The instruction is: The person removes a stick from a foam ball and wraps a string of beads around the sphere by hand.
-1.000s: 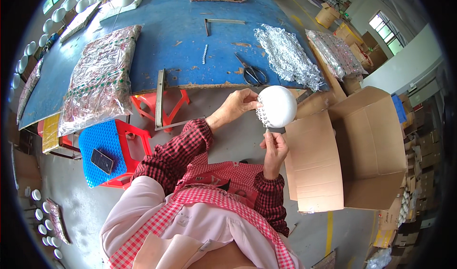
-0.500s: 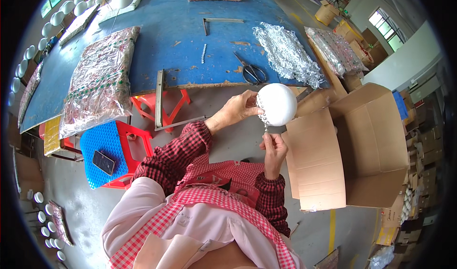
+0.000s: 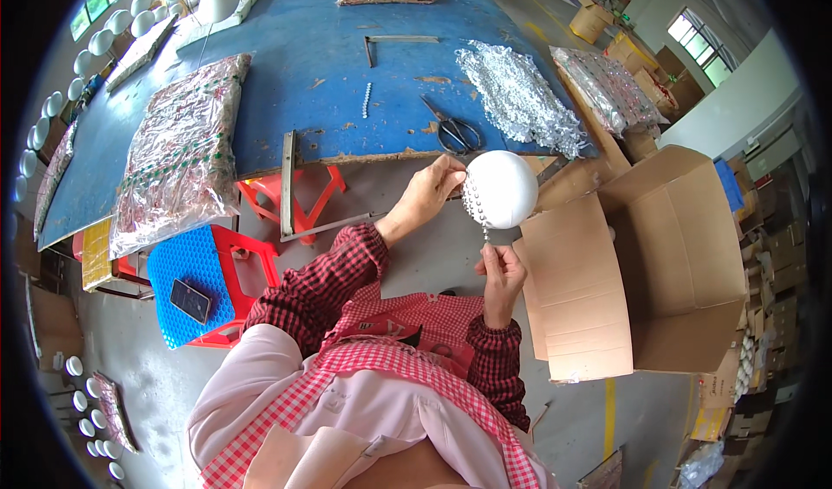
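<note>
A smooth white ball (image 3: pixel 503 189) is held up in front of me, just beyond the table's near edge. Along its left side runs a strip of silvery beads (image 3: pixel 473 207), gathering toward the ball's underside. My left hand (image 3: pixel 426 196) is closed, thumb and fingers pinching the upper end of the strip against the ball's left side. Below the ball, my right hand (image 3: pixel 501 283) pinches a thin stem, most of which the fingers hide. On the table (image 3: pixel 329 64) lie a short piece of bead strip (image 3: pixel 367 100) and black-handled scissors (image 3: pixel 452 129).
Shiny bead strips are heaped (image 3: pixel 523 99) at the table's right. A large open cardboard box (image 3: pixel 581 298) stands close to my right hand. Wrapped bundles (image 3: pixel 184 134) lie on the table's left. A phone (image 3: pixel 190 300) rests on a blue-topped stool (image 3: pixel 173 268); white balls on sticks stand far left.
My left fingers have shifted up and left along the bead strip, baring more beads on the ball's side. My right hand keeps its pinch under the ball.
</note>
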The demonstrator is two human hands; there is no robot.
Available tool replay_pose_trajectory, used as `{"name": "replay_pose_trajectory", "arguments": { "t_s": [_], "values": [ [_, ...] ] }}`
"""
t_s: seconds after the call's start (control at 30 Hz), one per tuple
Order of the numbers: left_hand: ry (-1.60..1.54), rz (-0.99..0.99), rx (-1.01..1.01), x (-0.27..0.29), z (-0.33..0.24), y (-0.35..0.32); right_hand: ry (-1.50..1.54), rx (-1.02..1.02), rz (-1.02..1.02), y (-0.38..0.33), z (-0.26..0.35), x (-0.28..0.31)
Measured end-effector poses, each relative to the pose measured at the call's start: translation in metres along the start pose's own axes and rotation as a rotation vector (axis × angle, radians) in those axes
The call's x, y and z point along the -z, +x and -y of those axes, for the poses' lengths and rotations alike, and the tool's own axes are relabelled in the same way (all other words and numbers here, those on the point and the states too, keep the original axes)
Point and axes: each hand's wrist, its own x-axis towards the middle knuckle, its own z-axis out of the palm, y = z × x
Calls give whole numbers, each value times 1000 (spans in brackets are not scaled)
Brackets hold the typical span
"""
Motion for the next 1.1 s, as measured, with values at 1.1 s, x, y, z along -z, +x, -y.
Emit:
{"name": "replay_pose_trajectory", "arguments": {
  "t_s": [1.1],
  "values": [
    [-121, 71, 202, 4, -8, 6, 34, 33, 11, 8, -1, 0]
  ]
}}
